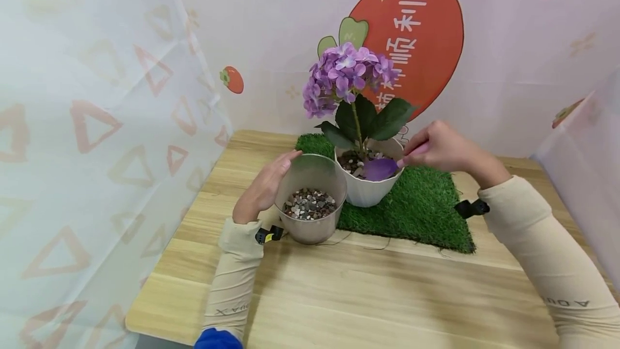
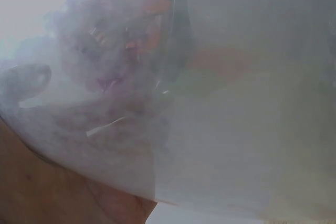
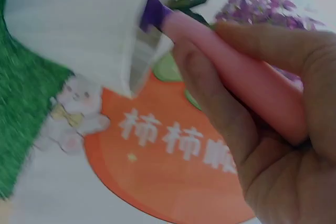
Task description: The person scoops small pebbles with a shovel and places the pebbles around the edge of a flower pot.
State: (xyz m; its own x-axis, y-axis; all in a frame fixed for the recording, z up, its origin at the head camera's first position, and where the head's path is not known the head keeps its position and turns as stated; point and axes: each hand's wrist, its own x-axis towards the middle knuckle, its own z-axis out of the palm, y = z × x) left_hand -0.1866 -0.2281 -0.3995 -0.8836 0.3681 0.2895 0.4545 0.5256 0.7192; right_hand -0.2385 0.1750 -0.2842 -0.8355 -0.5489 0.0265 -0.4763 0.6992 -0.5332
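Observation:
In the head view my right hand (image 1: 443,147) grips the pink handle of a small trowel (image 1: 380,169) with a purple blade. That blade is inside the white flowerpot (image 1: 365,193), among the pebbles. In the right wrist view my right hand (image 3: 273,93) has the pink handle (image 3: 231,66) between thumb and fingers. A purple hydrangea (image 1: 346,71) with dark green leaves stands upright in the pot. My left hand (image 1: 263,187) lies along the left side of a translucent tub (image 1: 310,230), its fingers extended near the rim. Mixed pebbles (image 1: 310,204) cover the tub's bottom.
A green artificial turf mat (image 1: 421,209) lies under the flowerpot on the wooden table (image 1: 363,295). A backdrop (image 1: 504,69) printed with persimmons rises behind, and a patterned white curtain (image 1: 97,176) hangs at the left. The tub stands beside the pot.

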